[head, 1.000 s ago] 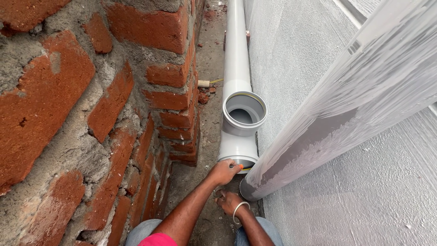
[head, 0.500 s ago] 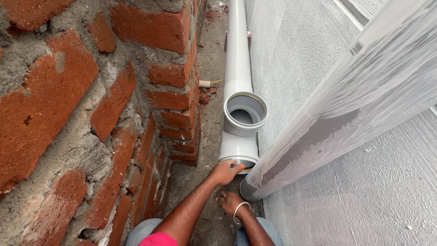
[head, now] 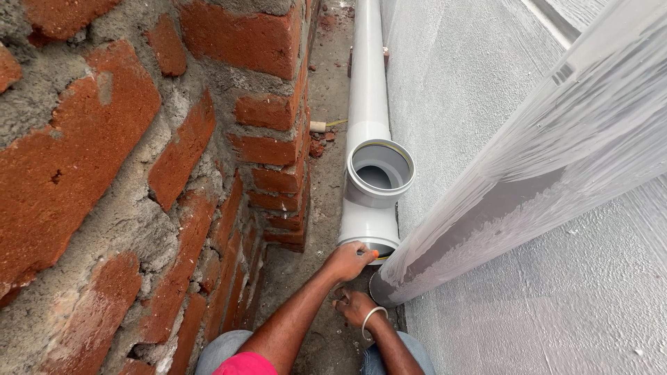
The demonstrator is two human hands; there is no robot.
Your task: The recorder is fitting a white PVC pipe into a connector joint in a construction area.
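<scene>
Down in the narrow gap between the brick wall (head: 139, 173) and the plastered grey wall (head: 472, 90), the left hand (head: 351, 260) curls its fingers around the near open end of the grey pipe tee fitting (head: 372, 208) — gripping its rim. That fitting lies on the ground, its branch socket facing up, joined to a long grey pipe (head: 366, 62) running away. The right hand (head: 356, 305), wearing a metal bangle (head: 372, 316), sits just below at a second grey pipe's (head: 528, 187) end — its fingers' state I cannot tell.
</scene>
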